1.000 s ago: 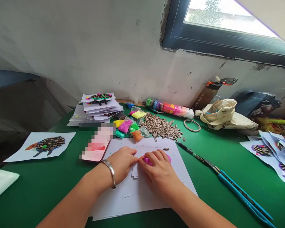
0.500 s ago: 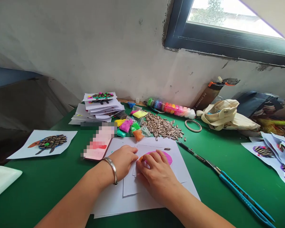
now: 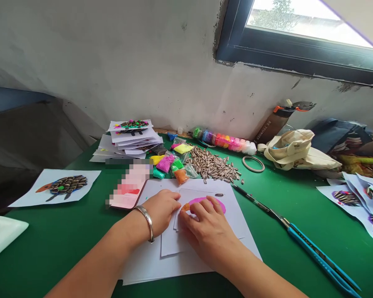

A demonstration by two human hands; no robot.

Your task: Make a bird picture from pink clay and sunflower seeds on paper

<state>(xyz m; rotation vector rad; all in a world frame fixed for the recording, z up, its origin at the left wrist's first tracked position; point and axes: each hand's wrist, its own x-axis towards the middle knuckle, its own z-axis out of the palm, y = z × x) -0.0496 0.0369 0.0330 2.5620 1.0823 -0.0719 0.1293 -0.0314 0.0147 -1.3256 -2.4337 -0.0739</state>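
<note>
A small white sheet of paper (image 3: 170, 245) lies on larger white sheets (image 3: 143, 265). On it are a flat pink clay shape (image 3: 220, 204) and a smaller orange clay patch (image 3: 185, 207) at its left end. My left hand (image 3: 161, 211), wearing a silver bangle, rests closed at the small sheet's left edge, holding it down. Bent over the pink shape, my right hand (image 3: 205, 227) has its thumb and forefinger pressed together on the orange clay, partly hiding both patches. One sunflower seed (image 3: 219, 195) lies just above the pink shape.
Behind the paper are bagged coloured clay (image 3: 165, 163), a heap of sunflower seeds (image 3: 213, 163) and a phone (image 3: 132, 188). Long blue-handled tweezers (image 3: 317, 250) lie at right, beyond them seed pictures (image 3: 345, 198). A tape roll (image 3: 253, 164), cloth bag (image 3: 294, 149) and paper stack (image 3: 133, 142) stand farther back.
My right hand's fingers have shifted slightly, uncovering more of the orange patch and the pink shape's near edge. My left hand stays in place.
</note>
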